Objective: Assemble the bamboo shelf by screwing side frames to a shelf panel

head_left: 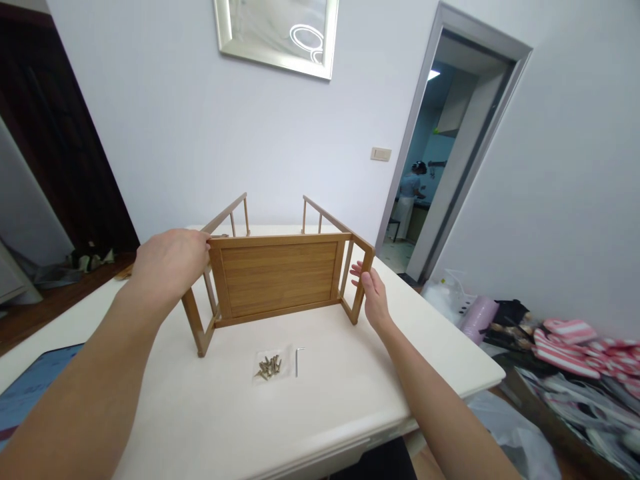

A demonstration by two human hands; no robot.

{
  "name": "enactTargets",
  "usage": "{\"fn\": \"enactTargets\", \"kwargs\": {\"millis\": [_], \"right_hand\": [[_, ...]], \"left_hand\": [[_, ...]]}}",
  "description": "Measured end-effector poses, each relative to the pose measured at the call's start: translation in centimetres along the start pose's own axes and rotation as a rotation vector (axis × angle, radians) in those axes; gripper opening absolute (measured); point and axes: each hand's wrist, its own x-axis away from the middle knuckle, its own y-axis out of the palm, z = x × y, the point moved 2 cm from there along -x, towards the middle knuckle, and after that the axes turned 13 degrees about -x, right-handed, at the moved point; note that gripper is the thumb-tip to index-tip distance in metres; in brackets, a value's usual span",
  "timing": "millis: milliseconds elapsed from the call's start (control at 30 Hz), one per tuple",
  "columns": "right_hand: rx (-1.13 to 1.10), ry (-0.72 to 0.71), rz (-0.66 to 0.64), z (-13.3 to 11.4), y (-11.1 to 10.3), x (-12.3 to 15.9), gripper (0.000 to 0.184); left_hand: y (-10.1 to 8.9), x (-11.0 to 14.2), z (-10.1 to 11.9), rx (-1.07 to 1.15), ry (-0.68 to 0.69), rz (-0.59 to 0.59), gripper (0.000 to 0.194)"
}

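A brown wooden rack (280, 277) stands on the white table (345, 380), its panel upright and facing me, with slim side frames at both ends. My left hand (173, 267) is closed over the rack's upper left corner; most of its fingers are hidden behind the wood. At the other end, my right hand (371, 290) grips the front post of the right side frame, thumb in front and fingers behind. Nearer to me lies a clear plastic bag of several brass-coloured screws (270, 367). Just right of it rests an L-shaped hex key (297, 363).
A tablet-like screen (35, 387) lies at the table's left, partly behind my left forearm. Clothes (575, 343) and plastic bags are piled on the right. Through the doorway, a person (409, 190) stands in another room. A framed mirror (275, 33) hangs on the wall.
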Motion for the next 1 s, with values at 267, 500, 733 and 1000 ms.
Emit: {"fn": "enactTargets", "kwargs": {"millis": [267,500,733,1000], "right_hand": [[0.045,-0.023,0.027,-0.2,0.1,0.1,0.054],[0.077,-0.344,0.395,-1.8,-1.4,-0.3,0.048],[0.413,-0.871,0.037,-5.1,4.9,4.5,0.009],[0.485,-0.297,-0.735,-1.5,12.5,9.8,0.01]], "left_hand": [[0.1,-0.2,-0.1,0.012,-0.008,-0.025,0.043],[0.0,-0.2,0.0,0.009,-0.032,-0.012,0.041],[0.6,-0.5,0.0,-0.036,-0.079,0.012,0.033],[0.9,-0.7,-0.2,-0.025,-0.071,0.053,0.036]]}}
